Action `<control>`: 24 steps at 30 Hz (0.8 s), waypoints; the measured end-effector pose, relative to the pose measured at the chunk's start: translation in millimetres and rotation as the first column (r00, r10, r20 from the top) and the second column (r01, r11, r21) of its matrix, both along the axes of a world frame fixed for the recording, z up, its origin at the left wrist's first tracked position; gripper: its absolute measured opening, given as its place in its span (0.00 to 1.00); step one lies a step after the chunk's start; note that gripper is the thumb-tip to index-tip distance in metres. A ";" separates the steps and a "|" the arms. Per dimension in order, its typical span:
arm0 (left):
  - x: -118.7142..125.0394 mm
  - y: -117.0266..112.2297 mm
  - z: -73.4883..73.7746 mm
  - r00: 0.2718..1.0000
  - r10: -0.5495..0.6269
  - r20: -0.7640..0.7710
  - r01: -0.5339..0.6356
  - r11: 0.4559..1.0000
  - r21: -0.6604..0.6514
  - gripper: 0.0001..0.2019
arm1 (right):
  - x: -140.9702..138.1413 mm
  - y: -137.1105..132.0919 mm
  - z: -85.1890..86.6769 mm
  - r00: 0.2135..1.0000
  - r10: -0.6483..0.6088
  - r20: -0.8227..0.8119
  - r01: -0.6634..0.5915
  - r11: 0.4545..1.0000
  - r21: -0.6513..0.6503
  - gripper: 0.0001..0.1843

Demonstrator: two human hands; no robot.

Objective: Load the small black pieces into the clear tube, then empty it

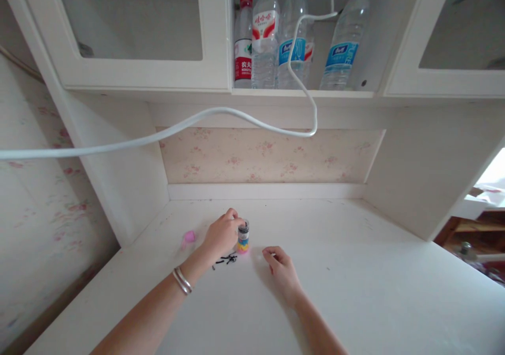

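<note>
A small clear jar (243, 243) stands upright on the white tabletop, filled with coloured layers of black, white, blue, yellow and pink. At its open mouth is my left hand (223, 232), its fingertips pinched together; a tiny dark thing shows there, too small to name. Several small black strips (230, 259) lie loose on the table beside the jar, under my left wrist. To the left of that hand sits a small pink cap (190, 236). My right hand (282, 274) rests on the table right of the jar, apart from it, with fingers loosely curled in and nothing visible in them.
A white cable (213, 112) hangs across the view, above the table. Several plastic bottles (265, 39) stand on the open shelf overhead, between glass-fronted cabinet doors (138, 73). White side panels (437, 160) and a papered back wall (260, 155) enclose the tabletop (355, 281).
</note>
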State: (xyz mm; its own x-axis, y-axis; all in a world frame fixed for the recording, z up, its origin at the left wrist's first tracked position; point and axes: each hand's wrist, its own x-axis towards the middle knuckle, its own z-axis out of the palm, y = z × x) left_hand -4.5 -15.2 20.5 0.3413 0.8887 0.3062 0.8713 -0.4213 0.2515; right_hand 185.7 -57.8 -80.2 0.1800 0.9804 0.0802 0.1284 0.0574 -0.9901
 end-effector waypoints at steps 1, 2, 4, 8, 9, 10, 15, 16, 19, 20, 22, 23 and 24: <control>0.1 -0.3 0.8 1.000 0.001 -0.003 -0.001 1.000 -0.005 0.21 | 0.0 -0.1 0.0 1.000 -0.001 0.005 0.001 1.000 0.009 0.18; 0.3 -0.6 1.7 1.000 0.001 -0.007 -0.001 1.000 -0.007 0.21 | 0.0 0.1 -0.3 1.000 -0.003 0.012 0.002 1.000 0.019 0.18; 0.5 -1.3 3.8 1.000 0.001 -0.016 -0.001 1.000 0.004 0.21 | 0.2 0.8 -1.7 0.999 -0.003 0.041 0.001 0.999 0.039 0.18; 0.2 -2.9 7.6 1.000 0.007 -0.009 -0.007 0.998 0.061 0.22 | -2.0 0.5 -5.9 0.976 0.044 0.215 -0.069 0.992 0.107 0.14; 0.1 -3.3 8.3 1.000 0.014 -0.007 -0.013 0.998 0.066 0.23 | -3.7 -0.9 -6.1 0.956 0.069 0.287 -0.109 0.986 0.124 0.13; -0.1 -3.7 8.7 1.000 0.017 -0.008 -0.016 0.998 0.063 0.23 | -6.1 -2.8 -5.5 0.927 0.093 0.364 -0.151 0.979 0.134 0.12; -0.2 -4.0 7.5 1.000 -0.003 -0.030 0.004 1.000 0.010 0.22 | -26.9 -12.2 4.8 0.662 0.151 0.734 -0.281 0.958 0.057 0.13; -0.2 -3.7 6.5 0.999 -0.005 -0.033 0.005 1.000 0.003 0.22 | -32.3 -12.3 6.7 0.600 0.146 0.787 -0.284 0.958 0.039 0.13; -0.5 -2.4 3.4 0.999 -0.016 -0.043 0.016 1.000 -0.009 0.21 | -48.6 -8.2 8.8 0.465 0.110 0.878 -0.268 0.963 0.021 0.13; -0.8 -2.0 2.5 0.999 -0.020 -0.044 0.020 1.000 -0.012 0.21 | -53.6 -6.2 8.3 0.442 0.100 0.892 -0.258 0.966 0.019 0.14; -1.6 -1.6 1.3 0.999 -0.025 -0.041 0.025 1.000 -0.012 0.21 | -62.3 -2.9 6.4 0.415 0.089 0.906 -0.241 0.970 0.015 0.15; -2.1 -1.5 1.0 0.999 -0.027 -0.038 0.026 1.000 -0.013 0.21 | -65.7 -1.9 5.5 0.408 0.086 0.909 -0.235 0.972 0.014 0.15; -2.8 -1.6 0.9 0.999 -0.028 -0.033 0.028 1.000 -0.014 0.21 | -68.5 -1.4 4.7 0.407 0.080 0.910 -0.227 0.974 0.016 0.15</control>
